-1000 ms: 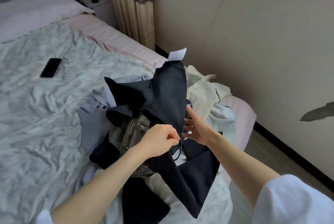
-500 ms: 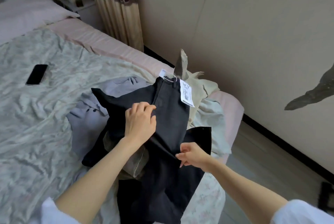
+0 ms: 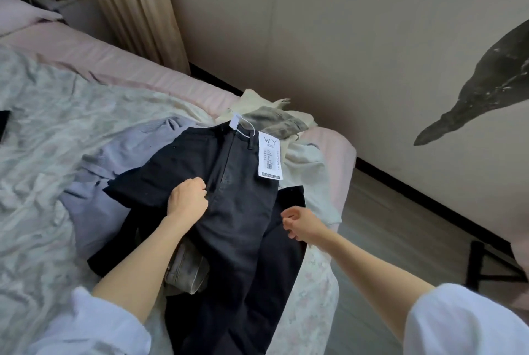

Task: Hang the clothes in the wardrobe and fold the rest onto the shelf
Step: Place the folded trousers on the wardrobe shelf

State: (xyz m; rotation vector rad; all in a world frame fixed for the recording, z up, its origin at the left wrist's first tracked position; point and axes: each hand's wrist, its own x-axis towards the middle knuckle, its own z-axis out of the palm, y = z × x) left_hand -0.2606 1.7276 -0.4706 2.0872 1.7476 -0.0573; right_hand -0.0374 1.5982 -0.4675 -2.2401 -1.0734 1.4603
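Note:
Black trousers [image 3: 237,220] with a white paper tag [image 3: 269,158] at the waistband lie spread over a pile of clothes at the corner of the bed, waist pointing away from me. My left hand [image 3: 187,200] rests on the trousers' front with its fingers curled into the fabric near the fly. My right hand [image 3: 303,224] pinches the trousers' right side edge. Under them lie a grey-blue shirt [image 3: 114,160], grey jeans [image 3: 186,268] and cream garments [image 3: 306,162]. Another dark piece [image 3: 292,197] shows beside the trousers.
The bed is covered by a crumpled pale floral sheet [image 3: 43,182]. A dark phone [image 3: 3,125] lies at the left edge. A curtain [image 3: 137,16] hangs at the back. A pale wall [image 3: 372,54] runs along the right, with wooden floor and a black frame [image 3: 486,266] below.
The trousers went from held up to lying flat on the pile with the tag showing. My left hand curled into the fabric, and my right hand shifted out to the right edge.

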